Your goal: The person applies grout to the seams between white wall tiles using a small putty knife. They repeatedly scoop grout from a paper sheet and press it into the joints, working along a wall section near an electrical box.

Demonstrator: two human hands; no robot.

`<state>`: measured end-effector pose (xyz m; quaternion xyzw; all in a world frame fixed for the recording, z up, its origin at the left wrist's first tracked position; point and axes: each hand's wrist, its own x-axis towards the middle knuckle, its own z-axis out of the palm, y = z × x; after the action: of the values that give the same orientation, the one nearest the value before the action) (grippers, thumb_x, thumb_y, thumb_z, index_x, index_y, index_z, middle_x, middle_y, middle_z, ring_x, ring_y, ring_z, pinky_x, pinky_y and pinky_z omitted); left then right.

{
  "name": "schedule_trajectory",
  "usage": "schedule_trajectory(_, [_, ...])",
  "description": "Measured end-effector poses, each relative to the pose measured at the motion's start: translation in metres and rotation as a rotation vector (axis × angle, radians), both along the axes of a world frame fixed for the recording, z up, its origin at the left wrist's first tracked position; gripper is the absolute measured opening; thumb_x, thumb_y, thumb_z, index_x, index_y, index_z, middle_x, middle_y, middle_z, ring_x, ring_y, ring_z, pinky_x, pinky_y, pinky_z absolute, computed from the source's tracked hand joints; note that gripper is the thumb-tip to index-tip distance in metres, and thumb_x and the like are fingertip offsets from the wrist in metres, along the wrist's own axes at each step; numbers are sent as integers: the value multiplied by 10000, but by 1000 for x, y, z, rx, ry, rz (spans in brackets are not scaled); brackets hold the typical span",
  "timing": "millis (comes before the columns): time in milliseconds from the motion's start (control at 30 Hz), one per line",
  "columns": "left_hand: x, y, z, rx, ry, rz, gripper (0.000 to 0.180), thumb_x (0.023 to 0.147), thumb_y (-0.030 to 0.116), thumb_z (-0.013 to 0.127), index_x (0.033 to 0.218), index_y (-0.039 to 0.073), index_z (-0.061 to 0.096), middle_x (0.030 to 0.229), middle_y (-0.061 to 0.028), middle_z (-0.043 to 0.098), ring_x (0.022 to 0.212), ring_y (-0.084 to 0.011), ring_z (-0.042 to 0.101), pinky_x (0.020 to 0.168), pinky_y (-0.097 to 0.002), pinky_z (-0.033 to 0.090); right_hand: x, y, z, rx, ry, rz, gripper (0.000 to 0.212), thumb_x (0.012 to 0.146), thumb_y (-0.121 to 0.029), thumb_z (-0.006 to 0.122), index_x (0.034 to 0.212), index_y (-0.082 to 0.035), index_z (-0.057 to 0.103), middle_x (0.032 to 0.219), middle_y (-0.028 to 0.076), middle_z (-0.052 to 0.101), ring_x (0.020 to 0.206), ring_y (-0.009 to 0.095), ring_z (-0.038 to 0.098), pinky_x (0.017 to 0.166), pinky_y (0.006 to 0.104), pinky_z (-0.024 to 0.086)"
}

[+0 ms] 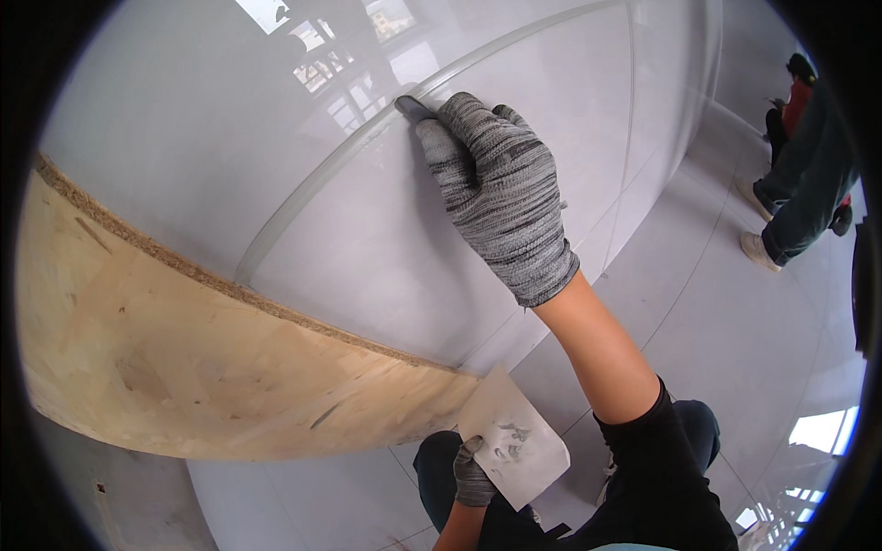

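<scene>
My right hand (501, 188), in a grey striped knit glove, is closed on a small dark grey scraper (415, 109). The scraper's tip touches a pale joint line (317, 179) that runs across the glossy light grey wall panels (386, 248). Most of the scraper is hidden by the glove. Lower down, my left hand (472, 476), gloved the same way, grips the edge of a whitish sheet (514, 441) with dark grey smears on it. The sheet is tilted in front of my knees, near the lower end of the wall.
A pale wooden board (211, 367) with a rough chipboard edge meets the wall on the left. Grey floor tiles (707, 303) spread out to the right. Another person's legs (799, 193) stand at the far right, with a person in red (795, 106) behind.
</scene>
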<state>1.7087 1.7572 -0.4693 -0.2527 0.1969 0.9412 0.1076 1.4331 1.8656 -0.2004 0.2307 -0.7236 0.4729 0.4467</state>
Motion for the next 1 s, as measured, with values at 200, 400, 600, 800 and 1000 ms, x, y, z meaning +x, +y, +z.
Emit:
schedule_trajectory(200, [0,4,3,-1,-11,5,706,744,248,649,1343,-21,390,1247,-206,533,1125,-388,544,941,-515,473,-9,5,-6,4,47,-2,117,897,-176,578,860,-75,624,614,97,586,576,280,548,696,369,470])
schedule_trajectory(400, [-2,8,9,-17,-42,25,695,737,244,653,1329,-20,404,1229,-204,543,1097,-385,557,929,-513,482,-19,4,-13,42,18,2,125,891,-186,577,836,-77,608,596,99,565,577,277,545,689,365,468])
schedule_trajectory(600, [-2,14,18,7,-53,46,686,737,236,656,1324,-18,409,1219,-201,550,1084,-377,565,916,-507,490,-21,6,-13,70,-4,67,118,892,-184,560,862,-86,618,599,116,556,596,278,530,682,376,469])
schedule_trajectory(800, [2,18,12,-28,-71,96,663,747,234,647,1315,-20,418,1215,-203,552,1075,-376,569,913,-502,492,-35,22,-24,16,-100,-15,157,922,-202,535,903,-86,640,659,107,588,617,263,548,697,371,470])
schedule_trajectory(1000, [3,13,2,74,-80,36,662,760,253,657,1310,-28,419,1225,-208,543,1093,-378,558,930,-508,478,-65,81,-21,-46,47,-494,179,943,-200,580,901,-32,625,653,120,541,611,205,510,581,321,450])
